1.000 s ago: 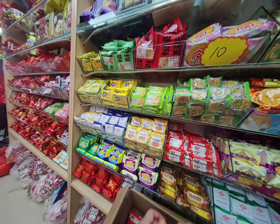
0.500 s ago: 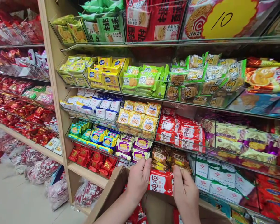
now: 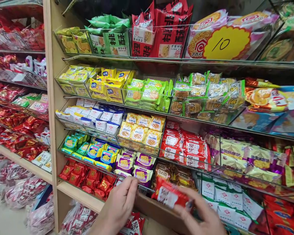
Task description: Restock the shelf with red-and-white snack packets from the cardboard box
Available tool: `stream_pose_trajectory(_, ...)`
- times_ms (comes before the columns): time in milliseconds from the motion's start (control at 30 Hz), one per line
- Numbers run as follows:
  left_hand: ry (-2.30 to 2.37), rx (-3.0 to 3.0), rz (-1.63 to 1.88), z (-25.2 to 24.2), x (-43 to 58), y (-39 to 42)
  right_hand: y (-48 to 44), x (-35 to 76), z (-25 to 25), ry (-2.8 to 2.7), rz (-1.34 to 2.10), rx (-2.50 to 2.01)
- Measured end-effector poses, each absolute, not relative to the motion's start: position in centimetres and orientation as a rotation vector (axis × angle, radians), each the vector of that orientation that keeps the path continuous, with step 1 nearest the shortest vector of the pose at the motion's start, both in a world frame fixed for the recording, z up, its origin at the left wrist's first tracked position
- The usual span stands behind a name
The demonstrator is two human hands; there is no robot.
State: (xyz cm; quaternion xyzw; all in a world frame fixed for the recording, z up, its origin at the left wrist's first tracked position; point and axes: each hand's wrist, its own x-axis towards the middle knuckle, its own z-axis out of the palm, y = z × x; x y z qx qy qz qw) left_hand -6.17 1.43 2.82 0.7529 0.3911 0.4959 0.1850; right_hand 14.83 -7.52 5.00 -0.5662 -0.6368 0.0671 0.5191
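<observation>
My right hand [image 3: 198,212] grips a red and white biscuit packet [image 3: 170,195] by its right end. The packet is tilted and slightly blurred, above a cardboard box [image 3: 159,209]. To its left, my left hand [image 3: 122,200] is closed with fingers curled together, apart from the packet; no item shows in it. Inside the box below lie red packets [image 3: 134,223] of similar look, partly hidden by my left hand and wrist. Just beyond my hands, brown-wrapped biscuits [image 3: 163,171] fill a shelf compartment. Matching red packets [image 3: 186,147] stand in rows one shelf higher.
Sloped shelves with clear dividers hold many wrapped snacks, including cookie packets [image 3: 139,130], white packets [image 3: 235,202] and purple packets [image 3: 144,160]. A yellow price tag [image 3: 226,42] reads 10. Clear bags [image 3: 78,218] of packets lie low left. A wooden upright [image 3: 50,114] separates the shelf units.
My left hand has let go of the red packet and moved left, its fingers still closed. My right hand has kept the packet and tilted it. The view has shifted, with the shelves now lower.
</observation>
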Motion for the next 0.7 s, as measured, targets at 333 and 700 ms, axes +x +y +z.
stream_pose_trajectory(333, 1.367, 2.437, 0.973, -2.0, -8.8, 4.0, 3.9, 21.8, 18.4, -1.410, -0.391, -1.593)
stream_pose_trajectory(700, 1.461, 2.506, 0.891, -1.7, -8.4, 3.0, 14.4, 21.1, 20.2, -1.491, -0.364, -1.928)
